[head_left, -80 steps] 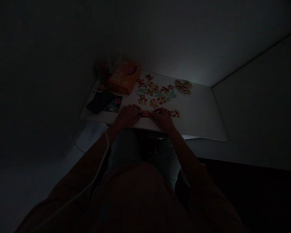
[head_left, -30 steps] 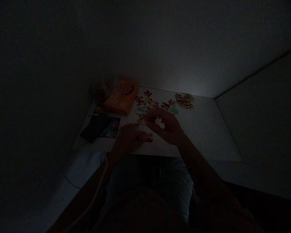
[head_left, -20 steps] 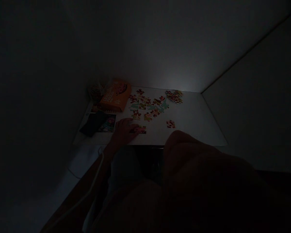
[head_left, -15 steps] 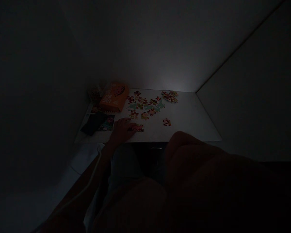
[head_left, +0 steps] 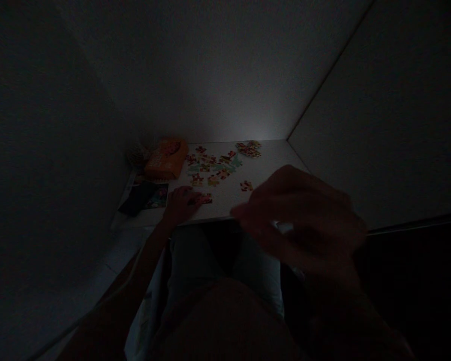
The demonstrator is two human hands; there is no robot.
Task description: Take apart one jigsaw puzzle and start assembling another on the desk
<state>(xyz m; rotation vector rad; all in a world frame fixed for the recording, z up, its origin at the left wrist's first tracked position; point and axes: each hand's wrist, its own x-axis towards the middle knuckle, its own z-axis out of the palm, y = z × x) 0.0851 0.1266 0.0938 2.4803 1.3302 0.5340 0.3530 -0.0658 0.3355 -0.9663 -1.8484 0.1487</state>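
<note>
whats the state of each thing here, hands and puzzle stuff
left hand: resting on the table, fingers on joined puzzle pieces
right hand: raised off the table, blurred, any hold unclear
loose puzzle pieces: scattered, some joined
pile of puzzle pieces: heaped near the far edge
orange box: lying far left, open or shut unclear
</note>
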